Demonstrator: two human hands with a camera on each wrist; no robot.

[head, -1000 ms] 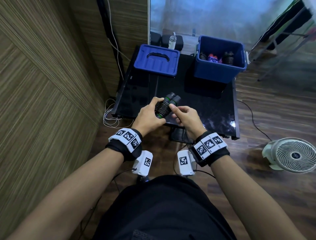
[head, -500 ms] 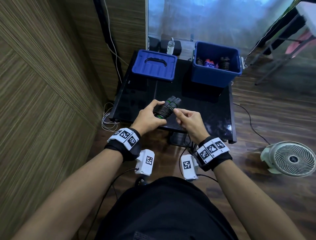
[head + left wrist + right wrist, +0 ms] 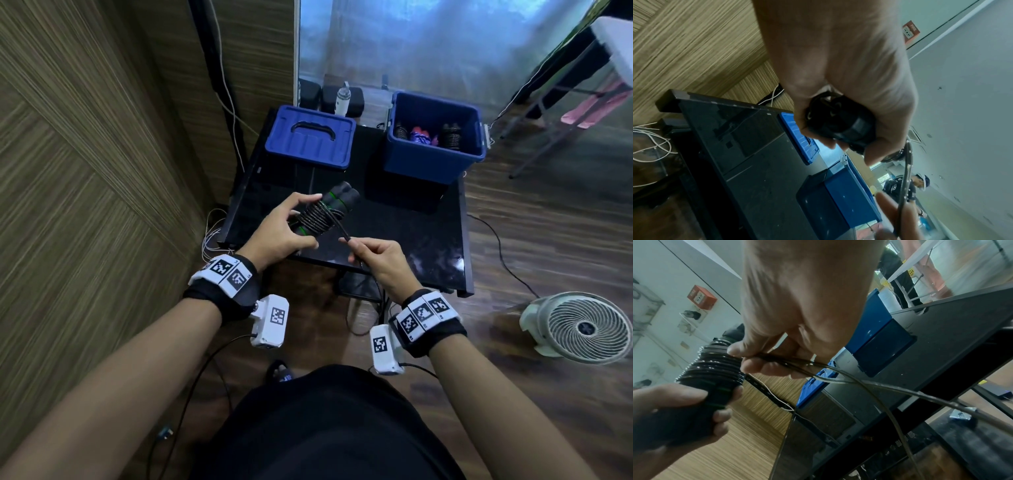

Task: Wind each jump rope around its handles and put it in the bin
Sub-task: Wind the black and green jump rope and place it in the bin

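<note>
Black glass table [image 3: 428,240]; blue bin [image 3: 432,161] — three wound ropes inside; left hand [image 3: 277,233] grips two rope-wound handles [image 3: 325,214]; right hand [image 3: 380,255] pinches cord [image 3: 838,371]; no legible writing.

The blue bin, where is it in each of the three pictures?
Head view: the blue bin stands at the far right of the black table, wound ropes inside.
Left wrist view: low and middle, the blue bin below the left hand.
Right wrist view: right of the right hand, the bin.
Shared landmark: the black table.
</note>
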